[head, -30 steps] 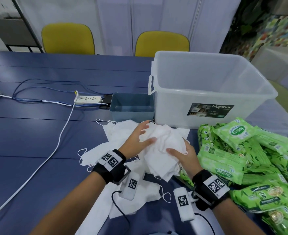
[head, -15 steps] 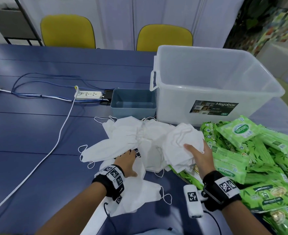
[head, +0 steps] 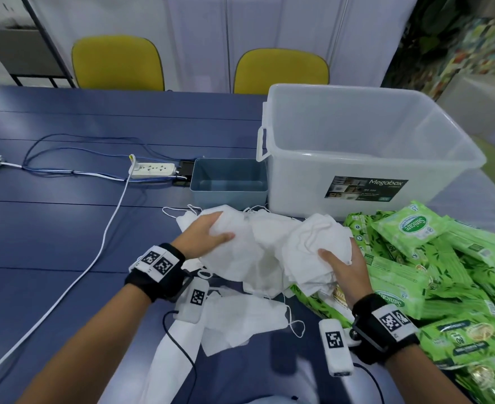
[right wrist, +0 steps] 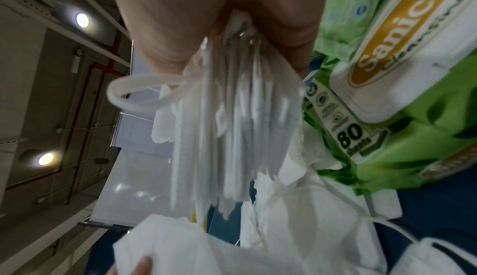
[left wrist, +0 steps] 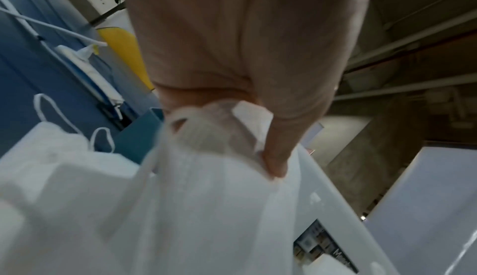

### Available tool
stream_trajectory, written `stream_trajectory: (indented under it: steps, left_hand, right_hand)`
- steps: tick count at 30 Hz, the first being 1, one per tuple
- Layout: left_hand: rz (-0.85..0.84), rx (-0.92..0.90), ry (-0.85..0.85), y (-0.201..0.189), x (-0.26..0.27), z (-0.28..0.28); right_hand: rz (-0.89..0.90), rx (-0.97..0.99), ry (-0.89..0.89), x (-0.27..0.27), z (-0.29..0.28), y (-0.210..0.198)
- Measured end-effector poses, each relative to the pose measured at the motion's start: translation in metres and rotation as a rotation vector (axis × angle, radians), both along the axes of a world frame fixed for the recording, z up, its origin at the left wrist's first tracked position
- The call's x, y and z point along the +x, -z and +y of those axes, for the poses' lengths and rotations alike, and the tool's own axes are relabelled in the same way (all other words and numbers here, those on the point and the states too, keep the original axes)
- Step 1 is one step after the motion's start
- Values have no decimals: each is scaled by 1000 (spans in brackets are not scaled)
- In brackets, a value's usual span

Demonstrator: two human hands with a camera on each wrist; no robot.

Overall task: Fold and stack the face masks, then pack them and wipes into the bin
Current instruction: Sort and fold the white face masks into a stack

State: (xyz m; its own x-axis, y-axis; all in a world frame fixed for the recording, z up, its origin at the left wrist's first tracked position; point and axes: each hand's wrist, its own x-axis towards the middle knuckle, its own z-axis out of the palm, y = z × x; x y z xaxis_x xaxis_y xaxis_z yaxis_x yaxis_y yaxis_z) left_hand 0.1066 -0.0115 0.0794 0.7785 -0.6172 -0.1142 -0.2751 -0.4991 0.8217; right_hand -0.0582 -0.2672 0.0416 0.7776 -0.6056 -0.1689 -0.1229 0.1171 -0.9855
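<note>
White face masks (head: 258,258) lie heaped on the blue table in front of me. My right hand (head: 342,262) grips a stack of folded masks (head: 310,246), whose layered edges (right wrist: 240,128) hang from thumb and fingers in the right wrist view. My left hand (head: 211,234) pinches a single loose mask (head: 231,249) above the heap; in the left wrist view the thumb (left wrist: 276,157) presses that mask (left wrist: 206,197). Green wipe packs (head: 433,272) are piled at the right. The clear plastic bin (head: 366,158) stands behind them, nothing visible inside.
A small blue-grey box (head: 228,185) sits left of the bin. A white power strip (head: 153,169) and its cables (head: 103,237) run across the left of the table. Two yellow chairs (head: 118,64) stand at the far edge. More masks (head: 240,319) lie near my wrists.
My left hand let go of the stack, dipped to the near masks, then rose to the left of the heap pinching one mask. My right hand carried the stack slightly right.
</note>
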Motion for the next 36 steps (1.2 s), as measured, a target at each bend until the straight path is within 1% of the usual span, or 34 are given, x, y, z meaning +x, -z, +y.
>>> stream_trajectory:
  steps: [3, 6, 9, 11, 13, 16, 18, 20, 24, 26, 30, 32, 35, 36]
  left_hand:
    - [8, -184, -53, -22, -3, -3]
    - [100, -322, -124, -36, -11, -11]
    - [181, -410, -141, -45, -21, -25]
    - [200, -433, -141, -48, -26, -35]
    - [201, -428, -123, -47, -30, -44]
    - [154, -354, -84, -42, -35, -54]
    - [141, -309, -87, -38, -35, -57]
    - [165, -309, -129, -34, -33, -59]
    - [254, -396, -334, -30, -34, -59]
    - [267, -385, -356, -29, -37, -60]
    - [292, -428, -359, -24, -41, -63]
    - [230, -366, -355, -20, -42, -64]
    - [-40, -117, -375, -13, -39, -60]
    - [-77, -100, -385, -14, -39, -58]
  right_hand:
    - [-9, -18, -32, 3, 3, -5]
    - [-14, -56, -93, 6, 6, -9]
    - [-29, -70, -187, 8, 14, -16]
    - [-37, -78, -231, 9, 20, -19]
    - [-57, -64, -245, 11, 26, -22]
    - [-91, -53, -243, 11, 33, -27]
    - [-109, -48, -242, 11, 35, -29]
    - [-117, -17, -229, 11, 33, -29]
    - [-131, 53, -193, 11, 30, -25]
    - [-120, 68, -167, 11, 30, -22]
    - [-116, 96, -68, 13, 31, -19]
    - [-130, 115, -29, 14, 29, -19]
    - [-129, 111, 9, 14, 25, -19]
    - [-123, 106, 16, 14, 23, -20]
